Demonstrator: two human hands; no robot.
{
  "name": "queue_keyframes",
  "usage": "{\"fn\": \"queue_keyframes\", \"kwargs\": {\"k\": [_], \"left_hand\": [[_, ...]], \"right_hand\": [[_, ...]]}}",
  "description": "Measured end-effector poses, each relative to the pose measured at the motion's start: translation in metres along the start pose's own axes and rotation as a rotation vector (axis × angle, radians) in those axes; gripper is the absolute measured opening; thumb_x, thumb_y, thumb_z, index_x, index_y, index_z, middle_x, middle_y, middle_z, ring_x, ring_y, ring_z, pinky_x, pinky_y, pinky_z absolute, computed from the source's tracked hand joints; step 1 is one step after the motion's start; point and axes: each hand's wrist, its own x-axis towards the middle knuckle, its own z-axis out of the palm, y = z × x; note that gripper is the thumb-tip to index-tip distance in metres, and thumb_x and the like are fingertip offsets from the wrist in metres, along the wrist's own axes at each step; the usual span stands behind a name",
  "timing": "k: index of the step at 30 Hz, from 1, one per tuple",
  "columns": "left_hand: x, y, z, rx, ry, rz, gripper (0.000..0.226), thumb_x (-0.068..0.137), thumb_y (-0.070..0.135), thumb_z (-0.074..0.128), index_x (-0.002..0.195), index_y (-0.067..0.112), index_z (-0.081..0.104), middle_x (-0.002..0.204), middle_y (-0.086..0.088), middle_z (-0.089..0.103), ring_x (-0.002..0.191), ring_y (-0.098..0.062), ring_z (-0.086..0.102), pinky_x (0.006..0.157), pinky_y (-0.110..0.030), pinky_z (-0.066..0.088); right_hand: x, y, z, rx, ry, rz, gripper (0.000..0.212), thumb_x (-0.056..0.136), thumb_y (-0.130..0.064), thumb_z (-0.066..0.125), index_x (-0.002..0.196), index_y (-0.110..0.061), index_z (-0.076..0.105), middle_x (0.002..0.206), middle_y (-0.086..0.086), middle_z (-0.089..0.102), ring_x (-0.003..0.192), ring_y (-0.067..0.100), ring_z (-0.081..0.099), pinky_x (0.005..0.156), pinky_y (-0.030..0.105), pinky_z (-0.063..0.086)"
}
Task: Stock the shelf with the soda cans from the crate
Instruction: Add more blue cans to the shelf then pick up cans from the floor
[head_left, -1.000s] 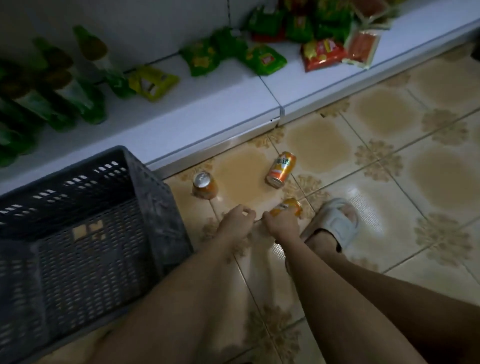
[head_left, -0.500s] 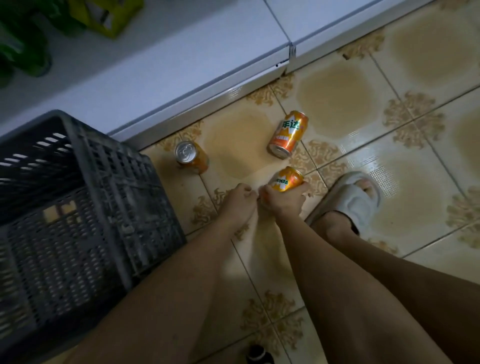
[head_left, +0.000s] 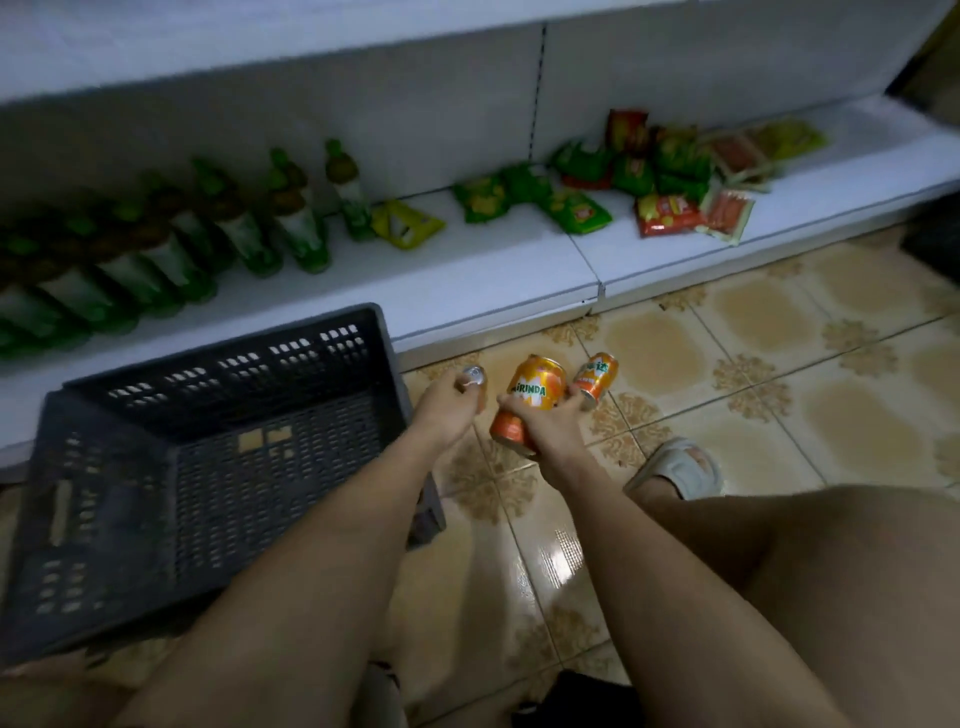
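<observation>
My right hand (head_left: 550, 423) grips an orange Mirinda soda can (head_left: 535, 387), lifted off the floor and tilted. My left hand (head_left: 447, 410) has its fingers curled round a second can (head_left: 472, 375), of which only the silver top shows. A third orange can (head_left: 597, 378) lies on its side on the tiled floor just right of my right hand. The dark plastic crate (head_left: 130, 519) stands to the left with no cans showing inside. The white bottom shelf (head_left: 467, 280) runs along behind the crate and cans.
Green bottles (head_left: 291, 228) stand in rows on the shelf's left part. Green, yellow and red snack packets (head_left: 665, 213) lie on its right part. My foot in a pale sandal (head_left: 680, 467) is on the floor to the right.
My right hand has lifted the orange can off the floor. My left hand moved from beside it to the upright can near the crate. The view tilted up toward the shelf.
</observation>
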Motion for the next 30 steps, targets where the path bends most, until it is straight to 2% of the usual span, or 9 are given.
{"fn": "queue_keyframes", "kwargs": {"k": [2,4,6,8,11,15,22,27,30], "left_hand": [[-0.028,0.007,-0.036,-0.026,0.054,0.035,0.027,0.1,0.027,0.048,0.121,0.015,0.059,0.118,-0.007,0.063,0.107,-0.022,0.059,0.086,-0.027,0.043],[-0.055,0.014,-0.072,-0.032,0.109,0.063,0.031,0.1,0.029,0.047,0.125,0.014,0.057,0.121,-0.007,0.061,0.104,-0.021,0.057,0.079,-0.024,0.041],[-0.081,0.023,-0.107,-0.036,0.174,0.103,0.033,0.1,0.03,0.047,0.128,0.014,0.056,0.119,-0.006,0.06,0.099,-0.019,0.054,0.077,-0.026,0.04],[-0.103,0.029,-0.138,-0.068,0.238,0.132,0.034,0.1,0.031,0.048,0.128,0.014,0.055,0.115,-0.006,0.062,0.1,-0.022,0.058,0.088,-0.031,0.046],[-0.132,0.035,-0.182,0.004,0.332,0.187,0.034,0.099,0.035,0.048,0.126,0.017,0.056,0.114,-0.009,0.065,0.102,-0.027,0.062,0.093,-0.038,0.049],[-0.159,0.041,-0.239,0.254,0.49,0.243,0.036,0.099,0.037,0.045,0.127,0.019,0.056,0.128,-0.009,0.062,0.117,-0.029,0.057,0.094,-0.039,0.047],[-0.163,0.044,-0.332,0.522,0.668,0.227,0.037,0.1,0.043,0.041,0.131,0.026,0.051,0.125,-0.003,0.061,0.11,-0.025,0.056,0.089,-0.045,0.05],[-0.131,0.028,-0.411,0.611,0.713,0.142,0.041,0.101,0.043,0.039,0.136,0.025,0.047,0.131,-0.004,0.056,0.119,-0.027,0.049,0.094,-0.046,0.044],[-0.098,0.012,-0.459,0.634,0.751,0.077,0.041,0.101,0.044,0.038,0.136,0.026,0.047,0.133,-0.004,0.053,0.123,-0.027,0.046,0.098,-0.049,0.04]], "right_hand": [[-0.036,-0.023,0.022,0.058,-0.065,-0.013,0.074,0.073,-0.027,0.084,0.128,-0.02,0.035,0.115,0.015,0.06,0.087,0.026,0.071,0.065,0.042,0.06],[-0.069,-0.044,0.046,0.173,-0.172,0.031,0.072,0.072,-0.041,0.078,0.132,-0.017,0.045,0.123,0.02,0.061,0.1,0.034,0.068,0.08,0.055,0.057],[-0.104,-0.065,0.07,0.24,-0.207,0.011,0.057,0.084,-0.04,0.063,0.133,-0.017,0.047,0.117,0.017,0.061,0.101,0.034,0.064,0.085,0.052,0.054],[-0.135,-0.083,0.092,0.199,-0.256,-0.058,0.05,0.089,-0.03,0.059,0.134,-0.018,0.04,0.111,0.013,0.057,0.095,0.03,0.063,0.076,0.046,0.055],[-0.171,-0.106,0.124,0.006,-0.32,-0.181,0.057,0.086,-0.026,0.071,0.128,-0.025,0.032,0.104,0.002,0.055,0.089,0.018,0.061,0.068,0.037,0.054],[-0.201,-0.133,0.16,-0.07,-0.403,-0.291,0.033,0.082,-0.02,0.079,0.105,-0.018,0.055,0.101,0.007,0.066,0.074,0.011,0.065,0.055,0.027,0.051],[-0.196,-0.176,0.235,-0.135,-0.528,-0.372,0.081,0.073,-0.031,0.086,0.135,-0.019,0.036,0.118,0.006,0.06,0.101,0.024,0.065,0.088,0.049,0.056],[-0.169,-0.205,0.307,-0.069,-0.668,-0.201,0.071,0.083,-0.04,0.072,0.138,-0.018,0.034,0.121,0.015,0.062,0.1,0.031,0.067,0.07,0.044,0.059],[-0.149,-0.218,0.358,-0.069,-0.72,-0.18,0.06,0.09,-0.037,0.061,0.141,-0.019,0.034,0.122,0.015,0.061,0.102,0.032,0.066,0.074,0.046,0.058]]}}
